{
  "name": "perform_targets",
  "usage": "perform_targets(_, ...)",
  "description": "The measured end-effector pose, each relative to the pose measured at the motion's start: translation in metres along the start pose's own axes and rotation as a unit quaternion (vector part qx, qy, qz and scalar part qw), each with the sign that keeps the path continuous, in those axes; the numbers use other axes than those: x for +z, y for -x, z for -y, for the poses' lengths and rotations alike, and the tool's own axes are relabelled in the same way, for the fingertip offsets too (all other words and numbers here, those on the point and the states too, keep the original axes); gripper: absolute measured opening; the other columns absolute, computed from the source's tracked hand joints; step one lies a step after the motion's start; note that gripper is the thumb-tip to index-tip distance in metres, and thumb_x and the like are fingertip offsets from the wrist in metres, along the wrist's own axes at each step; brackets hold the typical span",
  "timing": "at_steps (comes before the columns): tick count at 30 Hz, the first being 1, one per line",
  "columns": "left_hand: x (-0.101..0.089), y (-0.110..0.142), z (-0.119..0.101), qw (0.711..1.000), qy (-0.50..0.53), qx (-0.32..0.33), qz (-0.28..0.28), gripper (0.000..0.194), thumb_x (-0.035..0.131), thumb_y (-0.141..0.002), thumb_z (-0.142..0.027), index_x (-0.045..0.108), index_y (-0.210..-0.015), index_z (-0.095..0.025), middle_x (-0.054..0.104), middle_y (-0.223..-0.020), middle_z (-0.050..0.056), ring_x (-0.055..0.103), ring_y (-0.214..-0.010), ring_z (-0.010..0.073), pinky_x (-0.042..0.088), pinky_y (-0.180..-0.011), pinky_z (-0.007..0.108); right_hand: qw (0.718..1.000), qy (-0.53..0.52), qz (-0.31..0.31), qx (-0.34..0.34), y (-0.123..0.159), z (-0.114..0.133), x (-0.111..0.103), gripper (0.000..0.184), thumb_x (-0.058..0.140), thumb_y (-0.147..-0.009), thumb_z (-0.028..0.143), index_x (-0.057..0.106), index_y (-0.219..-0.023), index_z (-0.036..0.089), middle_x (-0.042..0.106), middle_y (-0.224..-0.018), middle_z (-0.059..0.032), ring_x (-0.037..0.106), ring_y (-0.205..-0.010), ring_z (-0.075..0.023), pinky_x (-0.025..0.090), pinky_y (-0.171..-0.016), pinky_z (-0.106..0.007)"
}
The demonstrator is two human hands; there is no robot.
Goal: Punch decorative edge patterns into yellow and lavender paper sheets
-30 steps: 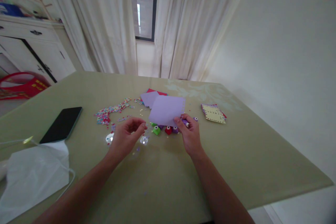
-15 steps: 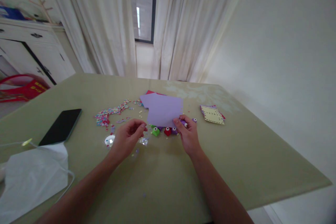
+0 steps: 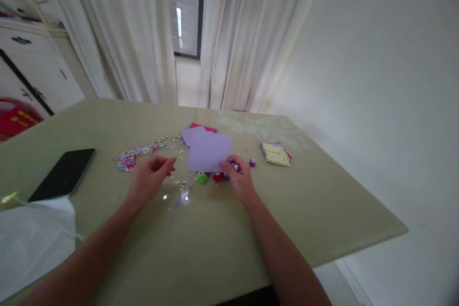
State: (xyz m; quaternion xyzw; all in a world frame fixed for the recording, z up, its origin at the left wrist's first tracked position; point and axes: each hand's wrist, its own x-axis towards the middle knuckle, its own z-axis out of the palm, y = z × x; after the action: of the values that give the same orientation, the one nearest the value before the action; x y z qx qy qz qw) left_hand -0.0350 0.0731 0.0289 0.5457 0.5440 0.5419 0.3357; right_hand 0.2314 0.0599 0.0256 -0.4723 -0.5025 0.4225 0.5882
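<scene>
My right hand (image 3: 241,178) is closed on the lower right corner of a plain purple paper sheet (image 3: 210,150), thumb on top. A small purple punch (image 3: 234,166) shows at its fingers; I cannot tell if it is gripped too. To the left, my left hand (image 3: 148,177) hovers over the table with thumb and fingers pinched together, apart from the sheet. Whatever it may hold is too small to make out. Just below the sheet sit a green punch (image 3: 201,178) and a red punch (image 3: 217,177), partly covered. Another purple punch (image 3: 252,162) stands right of my hand.
Colourful paper confetti (image 3: 138,153) lies in a band at the left. More purple and red paper (image 3: 202,127) is behind the sheet. A stack of hole-bordered squares (image 3: 277,154) lies at the right. A phone (image 3: 64,173) and a white sheet (image 3: 39,244) with a cable occupy the left.
The view has turned to the right, so everything sits further left. My left hand has drawn a little away from the purple sheet, which stays in my right hand.
</scene>
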Motion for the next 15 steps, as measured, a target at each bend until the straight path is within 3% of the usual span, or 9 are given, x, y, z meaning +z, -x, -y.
perform_targets(3, 0.0, 0.001, -0.005, 0.996, 0.068, -0.042, 0.031, 0.06, 0.072, -0.079, -0.078, 0.074, -0.073, -0.018, 0.077, -0.069, 0.009, 0.068, -0.056, 0.0197, 0.055, -0.054, 0.03, 0.999, 0.02, 0.02, -0.017, 0.002, 0.008, 0.003, 0.044, 0.085, -0.072, 0.061, 0.062, -0.074, 0.023, 0.046, -0.064, 0.0052, 0.037, -0.059, -0.0134, 0.032, -0.056, -0.027)
perform_targets(6, 0.008, 0.007, -0.01, 0.981, 0.162, -0.076, 0.077, 0.064, 0.08, -0.076, -0.073, 0.078, -0.106, -0.017, 0.083, -0.093, 0.012, 0.074, -0.071, 0.0215, 0.06, -0.064, 0.032, 0.997, 0.032, 0.061, -0.029, 0.005, 0.011, 0.005, 0.04, 0.083, -0.076, 0.058, 0.063, -0.072, 0.023, 0.046, -0.062, 0.0054, 0.038, -0.058, -0.0134, 0.031, -0.056, -0.027)
perform_targets(8, 0.012, 0.009, -0.011, 0.974, 0.183, -0.088, 0.098, 0.071, 0.09, -0.07, -0.063, 0.075, -0.122, -0.018, 0.083, -0.098, 0.01, 0.076, -0.079, 0.0222, 0.061, -0.071, 0.032, 0.994, 0.051, 0.085, -0.045, 0.008, 0.01, 0.006, 0.036, 0.082, -0.079, 0.054, 0.065, -0.073, 0.023, 0.05, -0.063, 0.0049, 0.042, -0.059, -0.014, 0.033, -0.057, -0.027)
perform_targets(12, 0.011, 0.005, -0.007, 0.978, 0.175, -0.068, 0.093, 0.061, 0.095, -0.064, -0.059, 0.079, -0.107, -0.019, 0.083, -0.094, 0.009, 0.076, -0.084, 0.0245, 0.061, -0.076, 0.033, 0.986, 0.103, 0.089, -0.097, 0.01, 0.003, 0.008, 0.025, 0.08, -0.084, 0.048, 0.074, -0.084, 0.023, 0.066, -0.08, 0.0, 0.058, -0.074, -0.0185, 0.046, -0.073, -0.03)
perform_targets(15, 0.006, -0.002, -0.004, 0.99, 0.136, -0.028, 0.029, 0.052, 0.093, -0.062, -0.063, 0.078, -0.089, -0.021, 0.081, -0.086, 0.005, 0.073, -0.079, 0.0237, 0.059, -0.071, 0.032, 0.981, 0.122, 0.019, -0.148, 0.007, 0.001, 0.005, 0.028, 0.068, -0.093, 0.043, 0.078, -0.108, 0.023, 0.068, -0.102, -0.0064, 0.063, -0.093, -0.0223, 0.05, -0.089, -0.035)
